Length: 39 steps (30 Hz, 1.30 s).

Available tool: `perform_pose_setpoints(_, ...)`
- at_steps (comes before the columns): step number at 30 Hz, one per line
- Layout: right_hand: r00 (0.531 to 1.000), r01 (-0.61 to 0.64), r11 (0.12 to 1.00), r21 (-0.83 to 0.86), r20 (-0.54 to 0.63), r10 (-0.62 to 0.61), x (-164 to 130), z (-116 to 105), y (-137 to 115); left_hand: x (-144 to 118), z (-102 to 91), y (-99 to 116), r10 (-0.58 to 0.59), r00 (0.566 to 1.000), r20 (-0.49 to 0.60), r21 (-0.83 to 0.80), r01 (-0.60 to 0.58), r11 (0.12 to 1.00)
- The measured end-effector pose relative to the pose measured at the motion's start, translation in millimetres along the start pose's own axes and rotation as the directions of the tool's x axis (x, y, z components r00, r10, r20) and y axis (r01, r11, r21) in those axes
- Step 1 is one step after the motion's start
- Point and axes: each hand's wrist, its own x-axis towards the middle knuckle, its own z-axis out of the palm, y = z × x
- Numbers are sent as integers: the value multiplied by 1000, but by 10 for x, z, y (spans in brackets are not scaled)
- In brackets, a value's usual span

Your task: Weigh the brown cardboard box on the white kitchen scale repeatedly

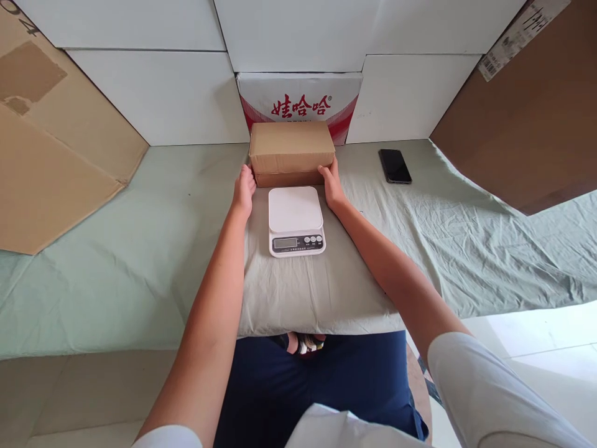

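A closed brown cardboard box rests at the back of the cloth-covered table. My left hand is at its left end, fingers curled in against the side. At the right end, my right hand grips the corner, its thumb on the front face and the other fingers partly hidden behind. Between my forearms, just in front of the box, lies a white digital kitchen scale with a bare platform. Its display and round buttons face me, and the display looks blank.
Behind the box stands a white and red carton with red lettering, against white panels. A black smartphone lies to the right on the green cloth. Large cardboard sheets flank the table, one left and one right.
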Motion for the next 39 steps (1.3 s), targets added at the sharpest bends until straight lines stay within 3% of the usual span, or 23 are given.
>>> perform_pose_setpoints(5,1000,7,1000,-14,20,-6,-13,23,-20,-26,24,-1,10,1000,-7,-9,-10,1000)
perform_pose_setpoints(9,996,59,998,-19,60,-58,-88,33,-142,-182,46,169,56,998,-40,-3,-56,998)
perform_pose_setpoints(17,987,139,988,-74,95,-132,-668,-112,-700,-990,122,593,216,975,53,70,-219,973)
perform_pose_setpoints(21,990,120,992,-32,78,-117,-1074,-182,-713,-1459,122,611,279,955,102,76,-287,955)
perform_pose_setpoints(25,997,51,999,-18,60,-50,-1345,-175,-663,-1745,93,579,242,966,89,88,-250,964)
perform_pose_setpoints(39,998,33,998,-48,49,-31,-1441,-164,-689,-1812,79,518,199,975,97,77,-207,975)
